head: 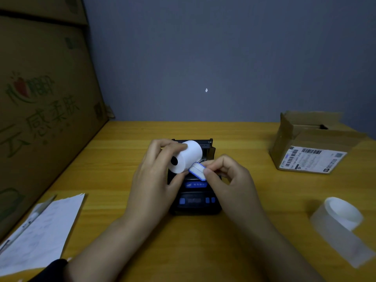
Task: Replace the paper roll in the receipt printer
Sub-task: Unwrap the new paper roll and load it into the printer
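- My left hand [160,169] holds the new paper roll [186,158] just above the open printer [194,192], fingers wrapped round its barrel.
- My right hand [227,180] pinches the blue-edged sealing sticker [197,169] at the roll's loose end, thumb and forefinger closed on it.
- Step in hand, as I judge it: peeling the seal; the roll is not yet seated.
- Next move calls for freeing the paper's end, then lowering the roll into the bay behind the printer's blue panel.
- Curled used paper [343,222] lies on the tabletop [254,151], well right of the printer.
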